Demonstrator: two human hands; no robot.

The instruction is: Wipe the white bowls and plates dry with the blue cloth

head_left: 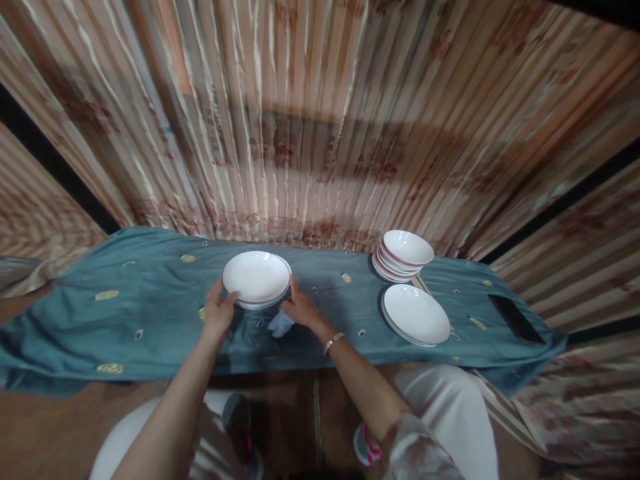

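Note:
A small stack of white plates (257, 277) lies on the cloth-covered table, left of the middle. My left hand (219, 311) grips its left edge, with the thumb over the rim of the top plate. On the other side, my right hand (301, 305) touches the right rim with its fingers. A crumpled pale blue cloth (281, 324) hangs from beneath that same hand, held in its closed lower fingers. The undersides of the plates and some fingertips are hidden.
Farther right stand a stack of white bowls (407, 248) with red-edged ones below, and more white plates (417, 313) nearer me. A dark flat phone-like object (515, 319) lies at the right end of the teal tablecloth (165, 293). A pleated curtain (310, 133) hangs behind.

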